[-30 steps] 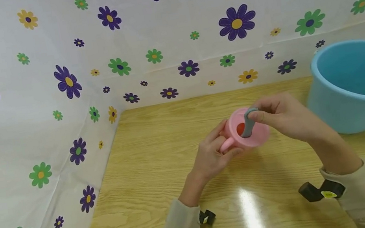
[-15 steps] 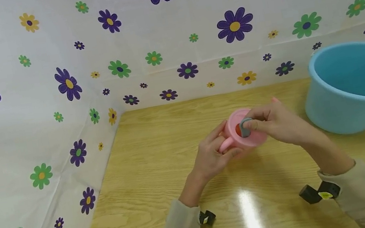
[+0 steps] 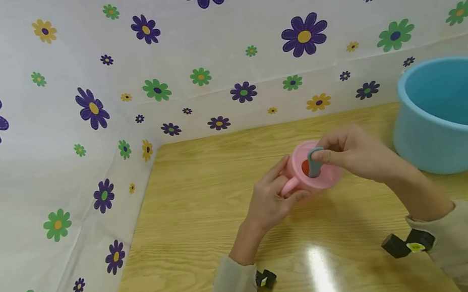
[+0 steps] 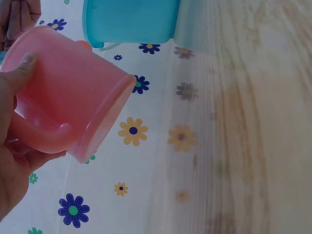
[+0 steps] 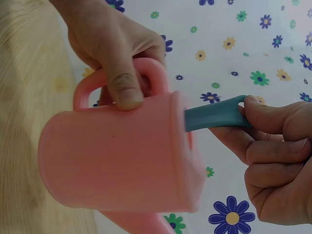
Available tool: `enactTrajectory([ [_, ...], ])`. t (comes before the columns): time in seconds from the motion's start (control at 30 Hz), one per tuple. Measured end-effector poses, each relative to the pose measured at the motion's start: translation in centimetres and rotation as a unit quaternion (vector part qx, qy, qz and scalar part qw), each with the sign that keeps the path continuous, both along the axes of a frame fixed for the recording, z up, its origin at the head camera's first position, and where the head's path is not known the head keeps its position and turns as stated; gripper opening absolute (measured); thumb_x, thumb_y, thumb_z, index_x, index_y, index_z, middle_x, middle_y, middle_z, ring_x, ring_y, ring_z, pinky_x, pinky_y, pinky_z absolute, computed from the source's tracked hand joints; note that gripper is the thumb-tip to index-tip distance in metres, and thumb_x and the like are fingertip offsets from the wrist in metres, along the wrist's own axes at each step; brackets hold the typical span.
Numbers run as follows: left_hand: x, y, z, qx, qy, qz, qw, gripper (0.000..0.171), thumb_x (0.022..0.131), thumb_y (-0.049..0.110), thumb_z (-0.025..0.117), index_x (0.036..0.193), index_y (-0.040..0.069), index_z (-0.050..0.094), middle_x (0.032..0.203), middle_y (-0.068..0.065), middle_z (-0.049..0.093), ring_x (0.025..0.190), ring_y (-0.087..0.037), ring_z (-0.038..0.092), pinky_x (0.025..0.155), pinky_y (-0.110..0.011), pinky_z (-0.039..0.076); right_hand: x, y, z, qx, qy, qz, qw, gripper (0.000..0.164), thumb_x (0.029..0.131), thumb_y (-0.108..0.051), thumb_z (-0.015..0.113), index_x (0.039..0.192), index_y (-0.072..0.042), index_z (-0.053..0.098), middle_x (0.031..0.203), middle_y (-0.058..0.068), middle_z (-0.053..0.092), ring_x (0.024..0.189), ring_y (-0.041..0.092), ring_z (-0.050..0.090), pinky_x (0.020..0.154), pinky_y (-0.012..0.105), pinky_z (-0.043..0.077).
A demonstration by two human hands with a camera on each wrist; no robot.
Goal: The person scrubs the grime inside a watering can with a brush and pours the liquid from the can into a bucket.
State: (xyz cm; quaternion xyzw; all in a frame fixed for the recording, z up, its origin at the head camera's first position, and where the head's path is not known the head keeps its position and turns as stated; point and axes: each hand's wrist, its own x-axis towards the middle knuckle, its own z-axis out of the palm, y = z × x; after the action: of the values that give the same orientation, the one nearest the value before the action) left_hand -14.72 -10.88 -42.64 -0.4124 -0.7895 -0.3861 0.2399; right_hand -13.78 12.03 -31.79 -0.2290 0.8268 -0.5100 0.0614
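Observation:
A pink toy watering can [image 3: 333,177] is held above the table in my left hand [image 3: 268,204]. Around its looped handle [image 4: 41,136] the left fingers and thumb spread, gripping the can's side. Its spout [image 5: 141,222] shows at the bottom of the right wrist view. Between thumb and fingers, my right hand [image 3: 360,156] pinches the hooked end of a teal handle [image 5: 214,114]. The handle's other end goes through the can's open top, where it is hidden. Beside it inside the can is something red [image 3: 306,168], mostly out of sight.
A large light-blue tub [image 3: 441,146] stands on the wooden table [image 3: 196,198] at the right, close to the right hand. White flower-print cloth [image 3: 198,34] borders the table at the back and left. Black wrist cameras [image 3: 408,244] sit on both sleeves.
The right hand has moved slightly left and down with the teal handle, dipping it deeper into the can, then rising slightly. The left hand keeps its hold on the watering can.

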Motion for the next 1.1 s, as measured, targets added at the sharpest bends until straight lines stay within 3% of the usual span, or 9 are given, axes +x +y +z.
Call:
enactTrajectory([
  [0.13, -0.1, 0.1, 0.0, -0.001, 0.009, -0.004, 1.0000, 0.037, 0.074, 0.013, 0.088, 0.067, 0.007, 0.052, 0.132, -0.028, 0.059, 0.098, -0.026, 0.068, 0.070, -0.018, 0.048, -0.2, -0.2, -0.7, -0.005, 0.010, 0.016, 1.000, 0.012, 0.095, -0.011, 0.068, 0.090, -0.003, 0.075, 0.075, 0.009, 0.067, 0.069, 0.020, 0.057, 0.061, 0.026, 0.050],
  [0.33, -0.1, 0.1, -0.2, 0.002, 0.005, -0.014, 0.9999, 0.040, 0.073, 0.012, 0.088, 0.065, 0.007, 0.050, 0.129, -0.029, 0.060, 0.109, -0.030, 0.067, 0.068, -0.017, 0.046, -0.3, -0.4, -0.9, 0.007, 0.006, 0.017, 1.000, 0.013, 0.094, -0.013, 0.068, 0.088, -0.004, 0.075, 0.074, 0.007, 0.067, 0.068, 0.017, 0.056, 0.061, 0.024, 0.049],
  [0.53, -0.2, 0.1, -0.2, 0.018, -0.006, -0.026, 0.9995, 0.036, 0.072, 0.009, 0.088, 0.068, 0.006, 0.053, 0.131, -0.027, 0.060, 0.113, -0.030, 0.065, 0.071, -0.017, 0.049, -0.1, 0.2, 0.1, -0.004, -0.006, 0.015, 1.000, 0.014, 0.096, -0.011, 0.065, 0.093, -0.001, 0.074, 0.081, 0.011, 0.067, 0.075, 0.023, 0.058, 0.064, 0.028, 0.051],
  [0.73, -0.2, 0.1, 0.0, 0.006, -0.003, -0.025, 0.9997, 0.034, 0.072, 0.012, 0.089, 0.069, 0.006, 0.056, 0.129, -0.026, 0.061, 0.114, -0.030, 0.065, 0.084, -0.019, 0.053, -0.1, 0.9, 1.4, -0.002, 0.009, -0.004, 1.000, 0.016, 0.098, -0.015, 0.064, 0.095, -0.004, 0.075, 0.082, 0.013, 0.069, 0.080, 0.026, 0.057, 0.071, 0.030, 0.049],
  [0.9, -0.1, -0.1, 0.2, 0.000, 0.009, -0.011, 0.9999, 0.038, 0.071, 0.014, 0.089, 0.067, 0.007, 0.052, 0.130, -0.028, 0.060, 0.096, -0.024, 0.068, 0.075, -0.018, 0.050, -0.1, 0.5, 0.8, -0.008, 0.001, -0.005, 1.000, 0.014, 0.096, -0.013, 0.066, 0.093, -0.003, 0.075, 0.079, 0.011, 0.066, 0.077, 0.024, 0.055, 0.066, 0.028, 0.048],
  [1.1, -0.2, -0.2, 0.2, 0.008, 0.014, -0.008, 0.9998, 0.040, 0.070, 0.012, 0.089, 0.066, 0.008, 0.050, 0.130, -0.029, 0.059, 0.078, -0.018, 0.063, 0.069, -0.017, 0.047, -0.4, -0.2, -0.8, -0.028, -0.010, 0.024, 0.999, 0.012, 0.095, -0.010, 0.067, 0.093, -0.001, 0.075, 0.084, 0.011, 0.071, 0.076, 0.022, 0.061, 0.066, 0.028, 0.055],
])
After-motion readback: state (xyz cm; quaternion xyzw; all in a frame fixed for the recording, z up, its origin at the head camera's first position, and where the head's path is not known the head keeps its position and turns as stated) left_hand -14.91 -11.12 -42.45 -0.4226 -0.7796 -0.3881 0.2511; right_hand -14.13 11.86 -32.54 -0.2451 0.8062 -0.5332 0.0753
